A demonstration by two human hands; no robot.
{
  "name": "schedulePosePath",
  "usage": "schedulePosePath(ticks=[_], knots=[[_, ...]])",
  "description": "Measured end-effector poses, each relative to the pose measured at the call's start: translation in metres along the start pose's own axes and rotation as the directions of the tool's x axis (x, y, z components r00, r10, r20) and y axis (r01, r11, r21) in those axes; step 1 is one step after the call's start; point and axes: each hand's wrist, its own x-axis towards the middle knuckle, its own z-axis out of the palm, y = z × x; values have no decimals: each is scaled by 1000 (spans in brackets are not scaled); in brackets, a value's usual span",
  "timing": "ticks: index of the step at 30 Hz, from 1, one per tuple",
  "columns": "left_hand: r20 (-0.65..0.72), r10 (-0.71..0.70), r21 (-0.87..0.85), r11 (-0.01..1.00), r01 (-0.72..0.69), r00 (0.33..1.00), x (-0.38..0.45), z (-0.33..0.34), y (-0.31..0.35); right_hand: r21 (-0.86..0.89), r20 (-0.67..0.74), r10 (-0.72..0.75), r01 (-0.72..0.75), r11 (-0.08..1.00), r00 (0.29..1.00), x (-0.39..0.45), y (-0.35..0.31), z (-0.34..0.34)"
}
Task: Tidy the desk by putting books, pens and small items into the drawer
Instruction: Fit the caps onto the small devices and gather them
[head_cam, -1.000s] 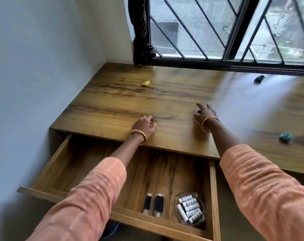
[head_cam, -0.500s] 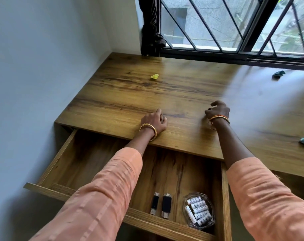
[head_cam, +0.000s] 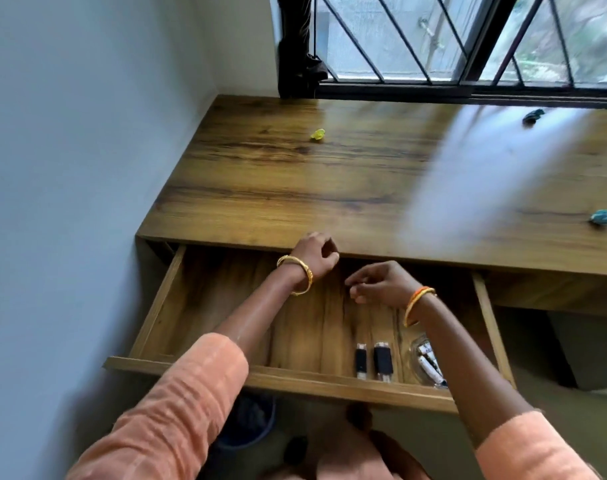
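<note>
- My left hand (head_cam: 312,252) sits at the front edge of the brown wood-grain worktop (head_cam: 295,188), fingers loosely curled with nothing between them; a gold bangle (head_cam: 297,273) circles that wrist.
- My right hand (head_cam: 378,282) hangs over the pulled-out wooden drawer (head_cam: 226,306), just at 4 o'clock from the left one and apart from it. Its fingers are bent inward; they look empty, though motion blur makes me unsure.
- An orange-and-gold bangle (head_cam: 416,304) rides on my right wrist, and peach-coloured sleeves (head_cam: 177,403) cover both forearms.
- In the drawer, toward its 5 o'clock corner, two small black rectangular sticks with silver ends (head_cam: 373,360) lie side by side.
- Just at 3 o'clock of them stands a clear round container of small white printed rolls (head_cam: 430,363), partly hidden by my right forearm.
- On the worktop, a small crumpled yellow scrap (head_cam: 318,134) lies toward 11 o'clock, well away from my hands.
- A dark teal crumpled scrap (head_cam: 533,116) sits at 1 o'clock near the barred black-framed window (head_cam: 468,39).
- A lighter turquoise crumpled scrap (head_cam: 603,217) rests at 3 o'clock by the frame's edge.
</note>
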Motion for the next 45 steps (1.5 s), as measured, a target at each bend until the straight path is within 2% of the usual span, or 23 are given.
schedulePosePath(ticks=[3, 5, 8, 13, 20, 28, 34, 45], knots=[[40, -21, -34, 999, 22, 999, -47, 3, -27, -323, 23, 47, -37, 946, 999, 1, 19, 37], [35, -30, -24, 999, 31, 999, -80, 9, -46, -500, 29, 92, -66, 863, 995, 2, 29, 54], [28, -82, -18, 996, 83, 996, -116, 19, -66, -605, 46, 179, -115, 788, 983, -2, 34, 67], [-76, -154, -82, 986, 148, 985, -140, 26, -83, -744, 62, 260, -129, 655, 964, -4, 31, 79], [-62, -141, -8, 990, 141, 988, -149, 33, -88, -781, 26, 293, -164, 603, 956, -8, 32, 101], [14, -196, 21, 980, 196, 980, -148, 35, -87, -752, -70, 237, -208, 626, 969, -16, 43, 105], [4, -200, 19, 980, 200, 980, -150, 36, -86, -757, -139, 200, -234, 610, 970, -17, 48, 111], [-9, -167, 3, 986, 167, 986, -148, 41, -90, -736, -182, 162, -244, 631, 970, -25, 52, 116]])
